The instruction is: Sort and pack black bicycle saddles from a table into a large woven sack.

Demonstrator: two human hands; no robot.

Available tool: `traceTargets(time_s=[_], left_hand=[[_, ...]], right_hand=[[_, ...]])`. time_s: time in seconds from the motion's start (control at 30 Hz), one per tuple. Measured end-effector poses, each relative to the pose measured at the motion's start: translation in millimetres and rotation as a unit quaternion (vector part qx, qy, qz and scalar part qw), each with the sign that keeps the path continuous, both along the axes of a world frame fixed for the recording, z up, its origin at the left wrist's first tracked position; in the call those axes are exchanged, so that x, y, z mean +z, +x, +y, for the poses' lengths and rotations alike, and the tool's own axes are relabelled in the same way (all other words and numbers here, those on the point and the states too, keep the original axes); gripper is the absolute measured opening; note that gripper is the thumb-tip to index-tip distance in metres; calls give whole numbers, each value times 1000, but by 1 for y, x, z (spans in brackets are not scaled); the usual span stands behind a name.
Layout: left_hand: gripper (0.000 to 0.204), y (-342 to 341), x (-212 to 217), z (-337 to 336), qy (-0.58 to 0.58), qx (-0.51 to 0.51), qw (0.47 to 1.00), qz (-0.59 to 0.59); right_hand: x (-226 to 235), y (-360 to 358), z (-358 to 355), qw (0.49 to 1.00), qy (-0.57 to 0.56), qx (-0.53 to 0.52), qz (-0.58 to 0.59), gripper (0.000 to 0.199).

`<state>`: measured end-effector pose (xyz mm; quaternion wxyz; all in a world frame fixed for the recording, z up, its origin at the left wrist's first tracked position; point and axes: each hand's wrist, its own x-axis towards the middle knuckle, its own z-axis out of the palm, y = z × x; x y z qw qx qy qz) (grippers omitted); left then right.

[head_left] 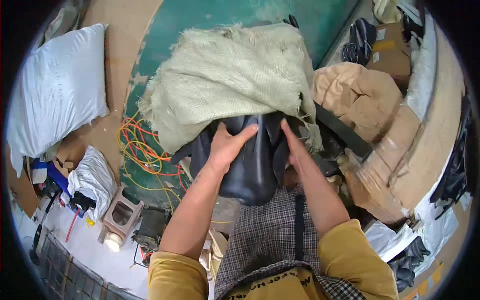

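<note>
The left hand (227,145) lies spread on the black rubber piece (252,170); the right hand (295,147) grips its edge under the woven sack (230,75).

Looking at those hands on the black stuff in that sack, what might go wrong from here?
The frayed woven sack is draped loosely over the black rubber pieces, so it may slide off. The left hand lies only on top and the right hand at the side, so pieces might slip down. Tangled cables nearby could snag feet.
</note>
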<state>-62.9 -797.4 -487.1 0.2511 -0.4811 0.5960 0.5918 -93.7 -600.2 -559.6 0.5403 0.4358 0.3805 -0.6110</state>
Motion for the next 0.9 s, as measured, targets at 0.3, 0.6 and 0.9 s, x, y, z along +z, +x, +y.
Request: traceTargets(time_s=[0.3, 0.6, 0.9], left_hand=[[84, 78, 102, 20, 96, 7, 993, -75], [94, 173, 222, 17, -15, -86, 996, -28], [94, 205, 363, -9, -202, -70, 972, 102]], right_hand=[[119, 102, 34, 999, 3, -37, -37, 73], [222, 182, 39, 992, -101, -25, -75, 71], [322, 165, -15, 980, -144, 68, 116, 74]])
